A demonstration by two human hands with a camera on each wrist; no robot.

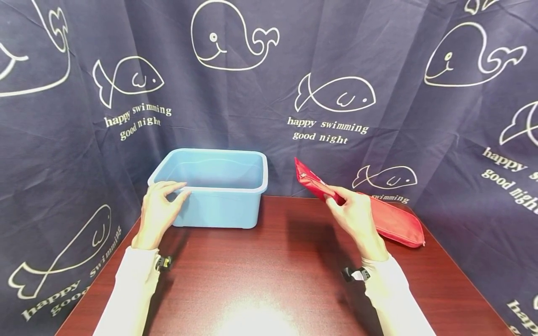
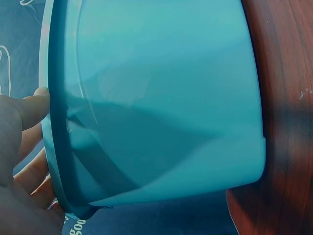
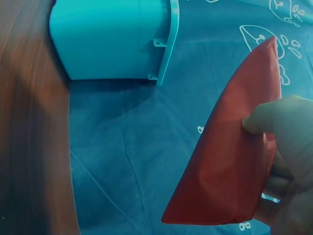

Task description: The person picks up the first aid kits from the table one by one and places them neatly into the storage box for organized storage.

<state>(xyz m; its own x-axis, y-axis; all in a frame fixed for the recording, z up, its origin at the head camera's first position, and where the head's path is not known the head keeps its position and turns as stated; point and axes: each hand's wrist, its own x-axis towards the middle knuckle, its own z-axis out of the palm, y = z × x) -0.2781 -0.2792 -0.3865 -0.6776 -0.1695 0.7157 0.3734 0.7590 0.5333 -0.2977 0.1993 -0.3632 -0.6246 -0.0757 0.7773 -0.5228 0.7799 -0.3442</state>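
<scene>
A light blue plastic bin (image 1: pixel 216 207) stands at the back left of the table, its open top facing up. My left hand (image 1: pixel 157 210) holds its rim at the front left corner; in the left wrist view the thumb (image 2: pixel 35 105) lies on the rim and the other fingers reach behind it. My right hand (image 1: pixel 357 214) pinches a flat red fabric pouch (image 3: pixel 227 152) between thumb and fingers, above the table to the right of the bin. Another red zippered pouch (image 1: pixel 397 221) lies on the table behind the right hand, partly hidden by it.
The brown wood-grain table (image 1: pixel 260 266) spreads in front of the bin. A dark blue curtain (image 1: pixel 277 98) with white whale and fish drawings surrounds it at the back and both sides, close behind the bin.
</scene>
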